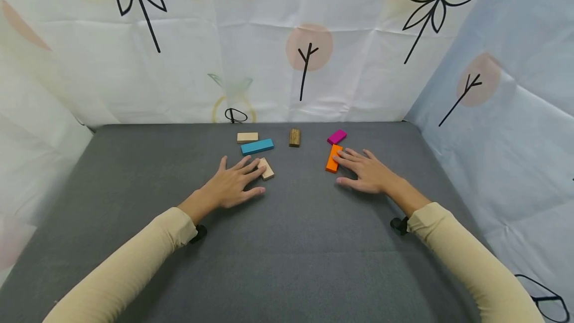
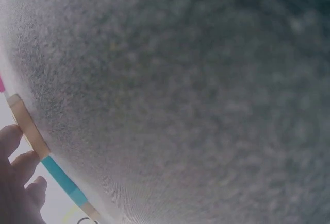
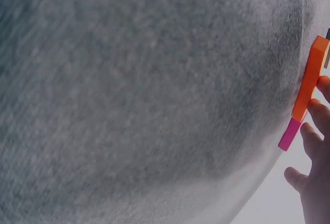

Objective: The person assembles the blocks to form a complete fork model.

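Observation:
With its fingers spread, my left hand [image 1: 229, 186] reaches over the grey table, fingertips at the edge of a pale wooden block [image 1: 267, 170]. A blue block [image 1: 257, 146] and another pale wooden block [image 1: 247, 137] lie just beyond it. On the other side, my right hand [image 1: 366, 172] has its fingers extended, and the fingertips touch or hover over an orange block [image 1: 331, 162]. A magenta block [image 1: 337, 136] lies beyond the orange one. In the right wrist view the orange block [image 3: 310, 80] is beside the fingertips. Neither hand grips anything.
A dark brown wooden block [image 1: 294, 137] lies between the two groups, near the back of the grey table [image 1: 287, 228]. White patterned cloth [image 1: 269, 39] hangs behind the table, and more cloth [image 1: 520, 163] hangs along the right side.

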A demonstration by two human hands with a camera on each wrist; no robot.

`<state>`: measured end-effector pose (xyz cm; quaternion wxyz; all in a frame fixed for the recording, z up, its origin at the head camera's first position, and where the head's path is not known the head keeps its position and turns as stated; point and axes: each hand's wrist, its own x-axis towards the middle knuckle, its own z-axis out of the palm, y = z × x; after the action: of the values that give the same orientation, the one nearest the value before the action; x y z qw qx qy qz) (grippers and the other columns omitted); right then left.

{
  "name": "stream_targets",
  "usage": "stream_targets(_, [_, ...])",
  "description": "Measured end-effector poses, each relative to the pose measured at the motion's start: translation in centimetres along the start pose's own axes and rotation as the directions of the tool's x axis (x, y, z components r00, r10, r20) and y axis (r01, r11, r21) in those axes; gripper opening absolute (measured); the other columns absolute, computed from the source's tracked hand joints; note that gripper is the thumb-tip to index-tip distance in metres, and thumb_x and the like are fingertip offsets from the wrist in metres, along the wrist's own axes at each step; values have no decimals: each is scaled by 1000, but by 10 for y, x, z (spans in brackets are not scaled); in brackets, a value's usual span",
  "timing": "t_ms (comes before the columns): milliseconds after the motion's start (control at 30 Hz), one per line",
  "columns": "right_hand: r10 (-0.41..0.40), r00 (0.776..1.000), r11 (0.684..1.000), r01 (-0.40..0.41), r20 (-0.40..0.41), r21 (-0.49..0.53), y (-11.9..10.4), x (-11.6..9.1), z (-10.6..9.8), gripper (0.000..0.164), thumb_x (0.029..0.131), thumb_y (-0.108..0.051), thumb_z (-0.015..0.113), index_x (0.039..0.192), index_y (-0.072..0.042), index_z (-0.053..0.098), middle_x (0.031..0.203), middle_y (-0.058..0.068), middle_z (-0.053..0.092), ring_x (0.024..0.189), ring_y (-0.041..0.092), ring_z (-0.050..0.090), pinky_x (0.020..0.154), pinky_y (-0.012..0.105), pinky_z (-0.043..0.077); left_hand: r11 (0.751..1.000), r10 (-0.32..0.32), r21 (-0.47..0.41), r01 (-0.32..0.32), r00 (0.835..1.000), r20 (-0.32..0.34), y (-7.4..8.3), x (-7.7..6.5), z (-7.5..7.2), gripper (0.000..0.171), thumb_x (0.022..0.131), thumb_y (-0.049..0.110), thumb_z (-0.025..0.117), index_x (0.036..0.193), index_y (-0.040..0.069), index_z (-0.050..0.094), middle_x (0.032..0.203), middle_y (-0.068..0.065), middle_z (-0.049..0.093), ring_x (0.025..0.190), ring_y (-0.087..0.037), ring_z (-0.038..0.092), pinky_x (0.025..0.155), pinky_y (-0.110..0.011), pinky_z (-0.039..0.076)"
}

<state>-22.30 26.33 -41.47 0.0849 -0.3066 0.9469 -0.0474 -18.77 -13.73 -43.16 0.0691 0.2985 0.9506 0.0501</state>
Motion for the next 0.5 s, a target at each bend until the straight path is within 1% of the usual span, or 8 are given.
stream_targets(167, [-17, 1000, 1000, 17, 4, 1, -4, 4, 2, 75, 98, -59, 50, 158, -17, 31, 162, 7, 28, 150, 29, 21, 115, 64, 11, 1000, 16, -15, -16, 1000, 5, 0, -1, -1, 72, 100, 62, 40, 159, 23, 28, 164, -5, 23, 151, -29, 17, 110, -74, 7])
stream_targets(367, [-39, 999, 999, 39, -8, 12, -10, 9, 2, 75, 97, -58, 52, 157, -16, 34, 161, 8, 30, 150, 30, 23, 115, 65, 12, 999, 37, -17, -37, 999, 0, 1, -2, -1, 72, 100, 62, 40, 159, 23, 28, 164, -6, 23, 151, -29, 17, 111, -73, 8])
stream_targets(500, [-55, 998, 998, 55, -3, 2, -13, 12, 3, 76, 97, -60, 50, 157, -15, 33, 162, 9, 29, 149, 31, 24, 114, 66, 13, 998, 63, -21, -63, 998, -2, 3, -2, -1, 71, 100, 61, 42, 159, 23, 29, 164, -5, 23, 152, -28, 16, 111, -73, 9])
